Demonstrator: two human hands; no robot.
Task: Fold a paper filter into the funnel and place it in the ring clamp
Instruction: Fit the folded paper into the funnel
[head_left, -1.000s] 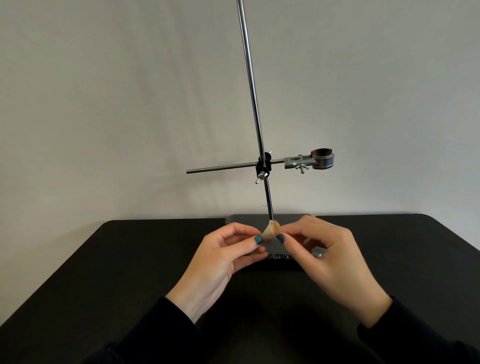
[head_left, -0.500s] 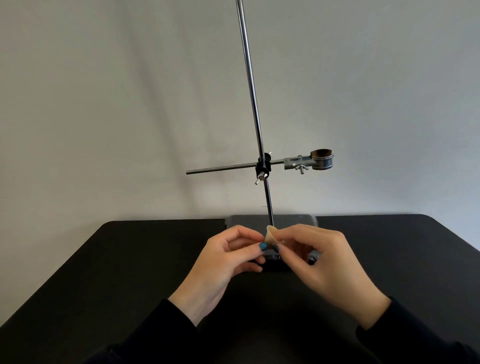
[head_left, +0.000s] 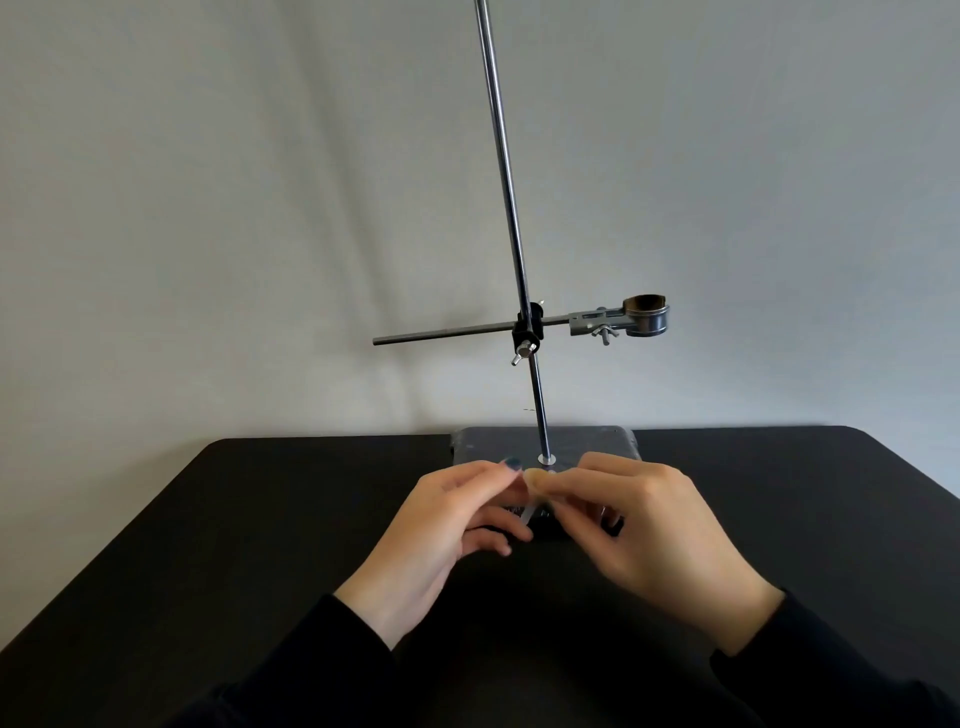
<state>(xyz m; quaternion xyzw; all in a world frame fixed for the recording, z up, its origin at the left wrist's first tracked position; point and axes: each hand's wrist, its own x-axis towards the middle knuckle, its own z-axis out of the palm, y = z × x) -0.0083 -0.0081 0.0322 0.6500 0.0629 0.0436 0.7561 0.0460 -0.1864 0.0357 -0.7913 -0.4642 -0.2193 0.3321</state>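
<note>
Both my hands meet over the near part of the stand's base. My left hand and my right hand pinch a small folded paper filter between their fingertips. Only the filter's pale top edge shows; the rest is blurred and covered by fingers. A thin clear stem slants down below the filter, apparently the funnel's; its cone is hidden. The ring clamp, a short metal cylinder, hangs empty at the right end of the cross rod, well above and to the right of my hands.
The upright steel rod rises from the dark rectangular base at the table's far edge. A horizontal cross rod sticks out to the left from a black boss head. The black table ends at a pale wall.
Both hands have dropped slightly and drawn closer together. The filter, earlier an open cone between the thumbs, is now mostly covered by fingers. The stand has not moved.
</note>
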